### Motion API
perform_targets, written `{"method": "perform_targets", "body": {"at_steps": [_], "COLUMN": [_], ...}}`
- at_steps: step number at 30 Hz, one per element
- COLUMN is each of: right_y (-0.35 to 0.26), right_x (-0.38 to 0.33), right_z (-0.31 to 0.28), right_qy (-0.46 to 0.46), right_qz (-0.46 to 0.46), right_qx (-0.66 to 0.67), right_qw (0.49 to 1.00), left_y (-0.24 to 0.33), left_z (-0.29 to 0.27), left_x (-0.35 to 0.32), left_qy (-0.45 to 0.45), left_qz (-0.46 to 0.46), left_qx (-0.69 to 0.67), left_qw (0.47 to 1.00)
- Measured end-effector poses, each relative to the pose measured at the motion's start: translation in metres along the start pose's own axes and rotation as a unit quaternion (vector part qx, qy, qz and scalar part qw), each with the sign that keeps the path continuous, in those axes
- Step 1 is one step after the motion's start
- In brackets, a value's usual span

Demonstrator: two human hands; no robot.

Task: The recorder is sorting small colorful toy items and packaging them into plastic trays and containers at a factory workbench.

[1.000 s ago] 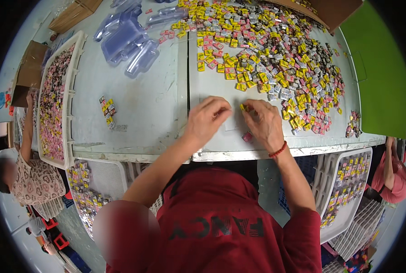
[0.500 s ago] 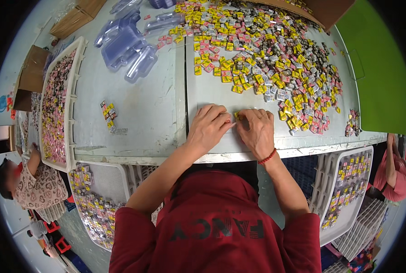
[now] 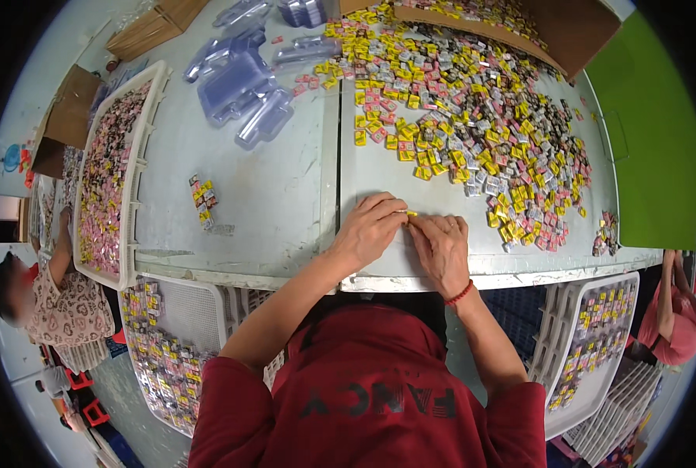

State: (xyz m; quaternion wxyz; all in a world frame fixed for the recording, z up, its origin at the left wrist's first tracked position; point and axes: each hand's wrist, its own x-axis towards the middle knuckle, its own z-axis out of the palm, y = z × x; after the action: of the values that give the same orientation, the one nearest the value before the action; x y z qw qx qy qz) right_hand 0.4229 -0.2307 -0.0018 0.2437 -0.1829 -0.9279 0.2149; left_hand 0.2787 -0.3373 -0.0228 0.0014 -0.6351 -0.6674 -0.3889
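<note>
My left hand [image 3: 368,234] and my right hand [image 3: 442,248] meet near the table's front edge. Both have their fingers closed in a pinch around a small yellow piece [image 3: 412,214], mostly hidden by the fingertips. It resembles the small square blocks [image 3: 511,148] in yellow, pink, grey and black spread in a loose heap beyond my right hand. To the left of my hands, apart from them, lies a short strip of joined blocks [image 3: 203,201] on the tabletop [image 3: 270,207].
Clear plastic trays [image 3: 242,90] lie at the back left. A white crate [image 3: 133,187] of blocks stands at the left edge, a cardboard box [image 3: 574,35] at the back right. Below the table are crates [image 3: 554,351] with packed strips. Another person [image 3: 59,288] works at left, another [image 3: 670,312] at right.
My two hands have drawn closer together, and the yellow piece now shows between their fingertips. The whole view has shifted slightly, so the table appears lower and further right.
</note>
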Motion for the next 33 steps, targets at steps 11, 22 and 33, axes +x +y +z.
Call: {"method": "perform_targets", "body": {"at_steps": [11, 22, 33], "right_y": [0.019, 0.056, 0.08], "right_x": [0.058, 0.082, 0.133], "right_z": [-0.021, -0.025, 0.009], "right_qy": [0.006, 0.048, 0.002], "right_qz": [0.004, 0.013, -0.089], "right_qx": [-0.06, -0.106, -0.112], "right_qw": [0.998, 0.993, 0.99], "left_y": [-0.068, -0.079, -0.086], "left_z": [-0.031, -0.024, -0.024], "left_x": [0.048, 0.044, 0.045], "left_qy": [0.085, 0.105, 0.088], "left_qz": [-0.073, -0.045, -0.047], "left_qx": [0.047, 0.112, 0.142], "left_qw": [0.993, 0.987, 0.985]}}
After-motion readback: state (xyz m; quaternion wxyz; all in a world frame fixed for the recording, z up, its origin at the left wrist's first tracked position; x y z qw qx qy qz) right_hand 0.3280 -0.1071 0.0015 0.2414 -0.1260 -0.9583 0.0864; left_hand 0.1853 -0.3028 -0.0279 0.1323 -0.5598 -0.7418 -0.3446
